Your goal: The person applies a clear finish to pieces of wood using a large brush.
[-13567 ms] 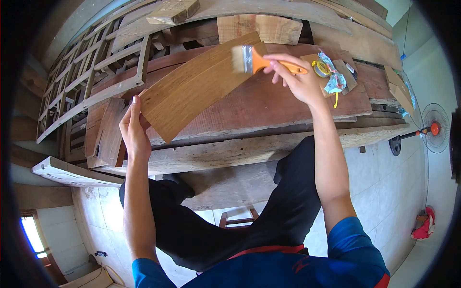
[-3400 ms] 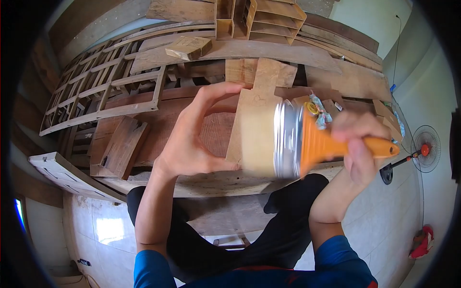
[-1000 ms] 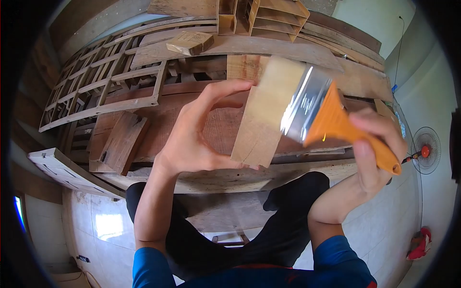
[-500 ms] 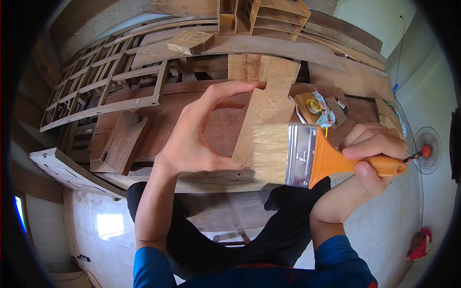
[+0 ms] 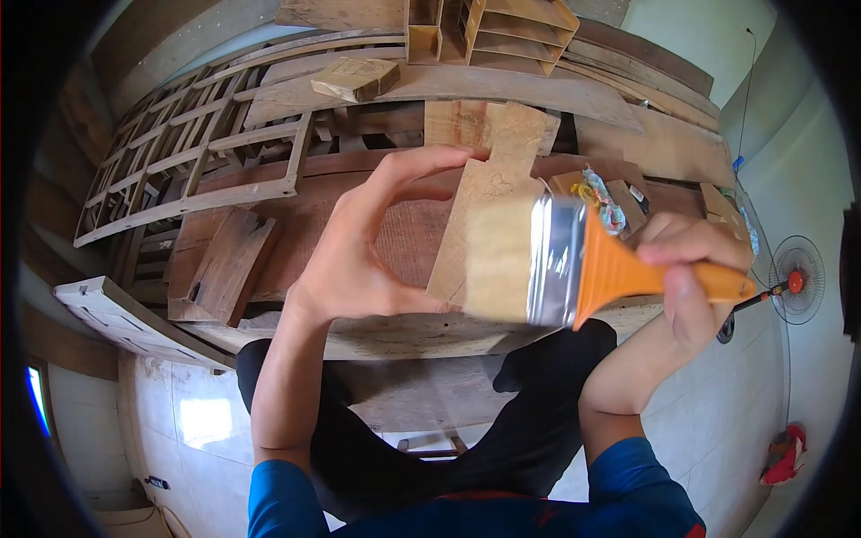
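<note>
My left hand [image 5: 354, 247] grips a flat, notched light-brown wooden piece [image 5: 493, 179] by its left edge, fingers near the notch and thumb at the lower corner. In my right hand [image 5: 695, 269] is a wide paintbrush [image 5: 619, 280] with an orange handle, a shiny metal band and pale bristles. Those bristles lie over the right, lower part of the wooden piece and hide it; they look blurred. Beneath, a reddish-brown board [image 5: 345, 211] lies on the bench.
A dark wood block [image 5: 231, 269] rests at left, near a slatted wooden frame [image 5: 215, 161]. Further back are a light wood block [image 5: 356, 79] and a shelved wooden organizer [image 5: 520, 43]. Blue-and-white packaging [image 5: 612, 211] lies beyond the brush. A fan [image 5: 796, 281] stands right.
The wooden piece has turned, its face now looking narrower. The brush has moved slightly left and up, its metal band tilting and catching more light.
</note>
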